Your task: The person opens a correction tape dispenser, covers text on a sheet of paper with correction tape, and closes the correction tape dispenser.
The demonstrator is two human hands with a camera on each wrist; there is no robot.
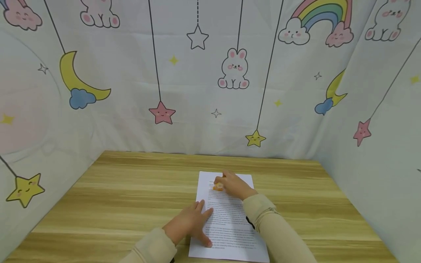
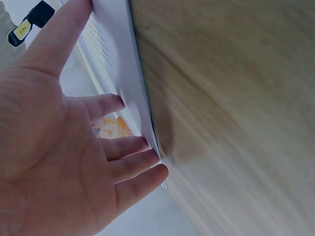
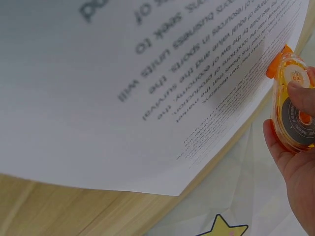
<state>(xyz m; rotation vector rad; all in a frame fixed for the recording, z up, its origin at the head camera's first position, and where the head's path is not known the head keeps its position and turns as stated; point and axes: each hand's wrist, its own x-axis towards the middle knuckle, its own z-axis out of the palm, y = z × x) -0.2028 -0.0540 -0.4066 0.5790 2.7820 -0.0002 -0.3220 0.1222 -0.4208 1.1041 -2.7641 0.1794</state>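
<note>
A white sheet with printed text [image 1: 230,219] lies on the wooden table. The right hand [image 1: 234,184] pinches an orange, see-through correction-tape dispenser [image 1: 218,187] over the upper lines of print. In the right wrist view the dispenser [image 3: 291,105] sits between the thumb and fingers of the right hand [image 3: 301,172], its orange tip by the paper [image 3: 123,147]. Fingers spread, the left hand [image 1: 192,222] rests on the sheet's left edge. The left wrist view shows the left hand's [image 2: 64,147] palm, its fingertips along the paper's edge [image 2: 123,59].
The wooden table [image 1: 131,190] extends around the sheet on both sides. Behind it and at the sides hangs a white cloth [image 1: 125,128] printed with stars, moons, rabbits and a rainbow. A black band with a yellow label [image 2: 22,29] shows at the other wrist.
</note>
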